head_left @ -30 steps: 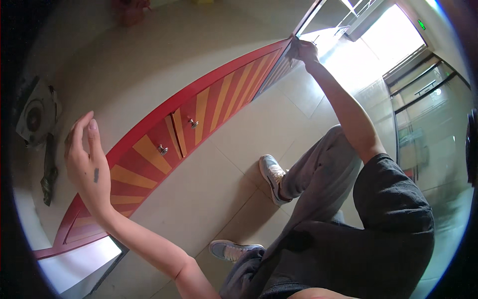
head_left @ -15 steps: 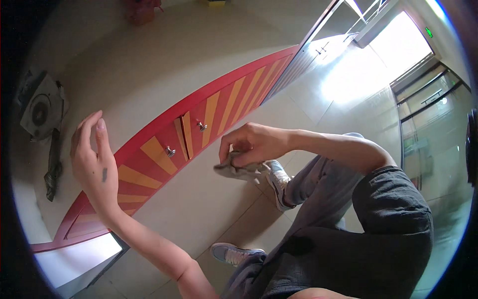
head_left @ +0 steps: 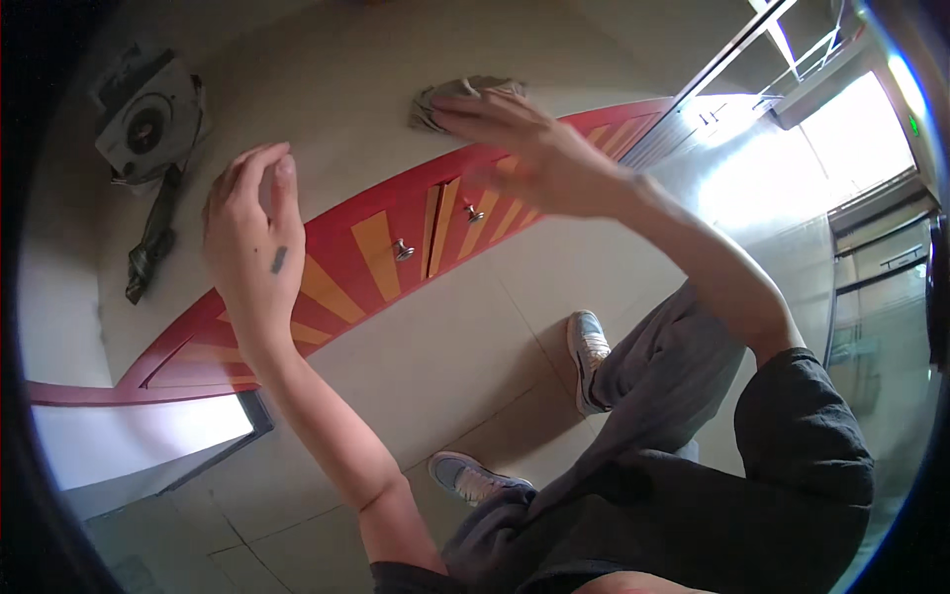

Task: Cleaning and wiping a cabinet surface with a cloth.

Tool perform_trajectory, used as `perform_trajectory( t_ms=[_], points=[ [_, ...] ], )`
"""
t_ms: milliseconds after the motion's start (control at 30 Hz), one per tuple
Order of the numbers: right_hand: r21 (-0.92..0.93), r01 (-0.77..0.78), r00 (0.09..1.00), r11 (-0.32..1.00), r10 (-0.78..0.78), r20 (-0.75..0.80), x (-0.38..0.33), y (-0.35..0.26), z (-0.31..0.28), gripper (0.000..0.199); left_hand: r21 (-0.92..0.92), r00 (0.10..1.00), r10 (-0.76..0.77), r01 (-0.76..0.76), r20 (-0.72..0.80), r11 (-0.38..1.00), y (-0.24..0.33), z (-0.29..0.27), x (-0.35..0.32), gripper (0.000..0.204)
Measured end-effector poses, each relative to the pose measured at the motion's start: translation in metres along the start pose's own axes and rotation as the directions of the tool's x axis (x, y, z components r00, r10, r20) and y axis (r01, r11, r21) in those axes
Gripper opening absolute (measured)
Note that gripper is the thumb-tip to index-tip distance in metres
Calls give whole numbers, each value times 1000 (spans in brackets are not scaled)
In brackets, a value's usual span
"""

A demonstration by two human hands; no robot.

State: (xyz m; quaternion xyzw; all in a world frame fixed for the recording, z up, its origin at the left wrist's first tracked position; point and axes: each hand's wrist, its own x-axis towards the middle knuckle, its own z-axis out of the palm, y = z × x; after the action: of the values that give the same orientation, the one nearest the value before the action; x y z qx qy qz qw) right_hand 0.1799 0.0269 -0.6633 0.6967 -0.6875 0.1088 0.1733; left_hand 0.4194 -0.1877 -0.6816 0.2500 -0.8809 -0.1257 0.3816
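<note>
A grey, crumpled cloth [head_left: 435, 107] rests on the pale countertop [head_left: 327, 109], near its curved red front edge. My right hand [head_left: 554, 153] reaches over the cloth with fingers stretched out flat on it; the thumb is apart and blurred. Part of the cloth is hidden under those fingers. To the left, my left hand [head_left: 257, 233] is raised near the counter's edge, fingers slightly bent and the thumb apart. Nothing is in it, and a small dark mark shows on its back.
Under the top are red and yellow striped cabinet doors [head_left: 371, 252] with metal knobs [head_left: 403, 249]. A white device with a round dark centre [head_left: 146, 124] and a dark, twisted strip [head_left: 153, 238] lie at the counter's left. A glass-fronted cabinet [head_left: 881, 327] stands at right.
My right hand has gone from in front of the cabinet up onto the countertop with the cloth, its fingers opening out flat. The view has shifted; my left hand keeps its pose.
</note>
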Motion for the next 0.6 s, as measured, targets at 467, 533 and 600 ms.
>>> perform_trajectory(
  t_ms=[467, 533, 600],
  points=[
    [249, -105, 922, 963, 188, -339, 9, 0, -33, 59, 28, 986, 118, -116, -119, 993, -6, -4, -1, 23],
    [315, -155, 898, 936, 267, -351, 10, -2, -40, 62, 27, 980, 136, -134, -144, 991, -6, -4, 0, 23],
    [270, -154, 978, 950, 185, -92, 9, 0, -49, 60, -6, 987, 109, -111, -117, 994, -4, -8, -1, 24]
  ],
)
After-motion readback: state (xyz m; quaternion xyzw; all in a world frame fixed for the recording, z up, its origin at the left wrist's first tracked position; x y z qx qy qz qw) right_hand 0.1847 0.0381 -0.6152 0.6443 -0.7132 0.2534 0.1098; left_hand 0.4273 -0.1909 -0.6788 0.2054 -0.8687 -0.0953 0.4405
